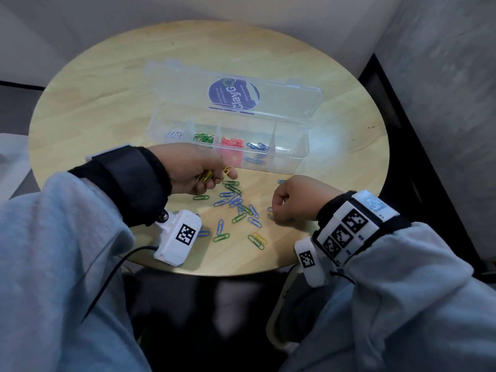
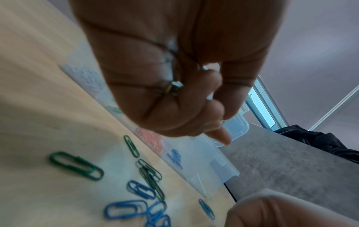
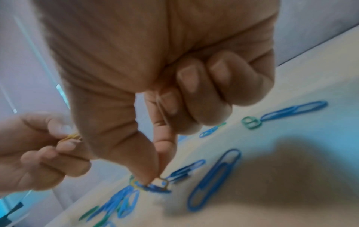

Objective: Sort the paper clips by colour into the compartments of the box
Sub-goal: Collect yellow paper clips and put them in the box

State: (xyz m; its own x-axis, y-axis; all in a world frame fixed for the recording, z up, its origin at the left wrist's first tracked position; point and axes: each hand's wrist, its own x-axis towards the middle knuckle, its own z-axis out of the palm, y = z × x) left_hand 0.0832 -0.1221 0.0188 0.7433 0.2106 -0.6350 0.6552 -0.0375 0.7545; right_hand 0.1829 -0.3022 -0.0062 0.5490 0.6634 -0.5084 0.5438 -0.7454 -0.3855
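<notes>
Fingers first: on the right hand [image 1: 291, 201] the thumb and forefinger come down pinched narrow onto a clip lying on the round wooden table [image 1: 107, 89], the other fingers [image 3: 223, 79] curled into the palm. The right wrist view shows the tips closing on a yellowish clip [image 3: 162, 182] atop a blue one, though blur hides whether it has left the wood. Over at nine o'clock from it, the left hand [image 1: 196, 167] hangs just above the table, fingers curled round a bunch of yellow clips [image 1: 205, 176], one more yellow clip [image 1: 228, 169] pinched at the fingertips.

Nearest the person, at six o'clock of the table, a yellow and green pair [image 1: 258, 240] lies apart from the rest. Between the two hands sits the loose scatter of blue and green clips [image 1: 236, 205], some overlapping, spread toward the near edge.

Farther out, at twelve o'clock from the hands, the clear plastic box [image 1: 300, 146] stands open, its lid [image 1: 295, 100] folded back flat and carrying a purple round sticker [image 1: 233, 93]. Reading its compartments from nine o'clock to three: white clips [image 1: 175, 133], green clips [image 1: 204, 138], red clips [image 1: 232, 143], blue clips [image 1: 257, 146]. What the last compartment at three o'clock holds cannot be told.
</notes>
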